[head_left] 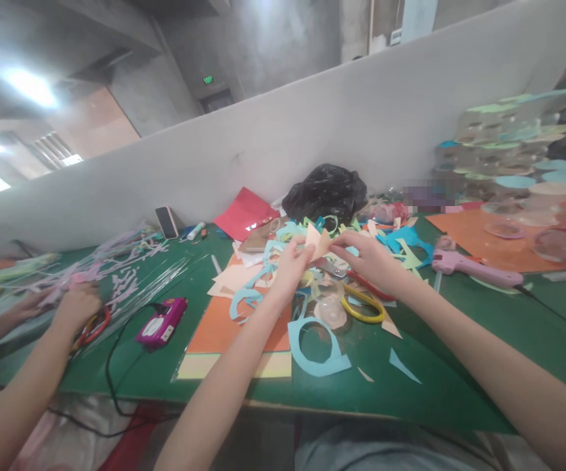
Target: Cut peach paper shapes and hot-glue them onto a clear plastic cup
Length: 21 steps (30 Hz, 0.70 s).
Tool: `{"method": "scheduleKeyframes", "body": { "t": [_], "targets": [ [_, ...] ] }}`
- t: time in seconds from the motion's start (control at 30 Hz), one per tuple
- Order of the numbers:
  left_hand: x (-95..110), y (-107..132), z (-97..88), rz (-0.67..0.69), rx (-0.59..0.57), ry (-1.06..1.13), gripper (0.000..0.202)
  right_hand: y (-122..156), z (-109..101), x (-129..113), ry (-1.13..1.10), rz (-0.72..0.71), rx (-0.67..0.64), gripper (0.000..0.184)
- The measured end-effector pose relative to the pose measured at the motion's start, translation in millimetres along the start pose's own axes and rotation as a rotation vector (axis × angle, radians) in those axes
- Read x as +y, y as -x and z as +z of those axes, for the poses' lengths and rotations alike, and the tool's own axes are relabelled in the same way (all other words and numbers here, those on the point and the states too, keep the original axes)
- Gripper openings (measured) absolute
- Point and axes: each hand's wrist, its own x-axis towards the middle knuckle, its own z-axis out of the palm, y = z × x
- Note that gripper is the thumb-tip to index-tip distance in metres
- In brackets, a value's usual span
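Observation:
A small piece of peach paper [316,242], which looks folded, is held up over a heap of scraps. My left hand [293,261] is closed on its left side, thumb and fingers pinching it. From the right, my right hand [364,254] has its fingertips pressed together at the paper's right edge. Just below the hands lie scissors with yellow handles [368,315], their blades partly under scraps. Near them are a clear plastic cup-like piece [330,310] and a blue paper cutout [312,363] with a round hole.
Orange paper sheets [214,330] lie to the left. A purple box-shaped device [163,322] with a cable is beside a co-worker's hands [79,304]. A pink glue gun [476,267], stacked plastic cups [513,144], a black bag [326,191] and a phone [167,222] surround the work area.

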Motion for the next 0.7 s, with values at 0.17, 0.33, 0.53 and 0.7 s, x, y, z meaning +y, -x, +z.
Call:
{"method": "scheduleKeyframes", "body": {
  "t": [0.17,0.33,0.53,0.7],
  "targets": [
    [-4.0,-3.6,-3.8,-0.036,0.066,0.034,0.037,-1.1,-0.5,-3.0,0.007,-0.048,-0.055,0.019],
    [0.3,0.4,-1.4,-0.040,0.030,0.012,0.037,-0.1,-0.6,-1.0,0.044,-0.025,-0.077,0.016],
    [-1.7,-0.8,-1.0,0.004,0.057,-0.168,0.031,-0.8,-0.4,-3.8,-0.005,0.053,-0.046,0.022],
    [-1.3,-0.1,2.3,0.078,-0.032,-0.255,0.029,-0.3,3.8,-8.0,-0.143,0.225,-0.017,0.021]
  ]
}}
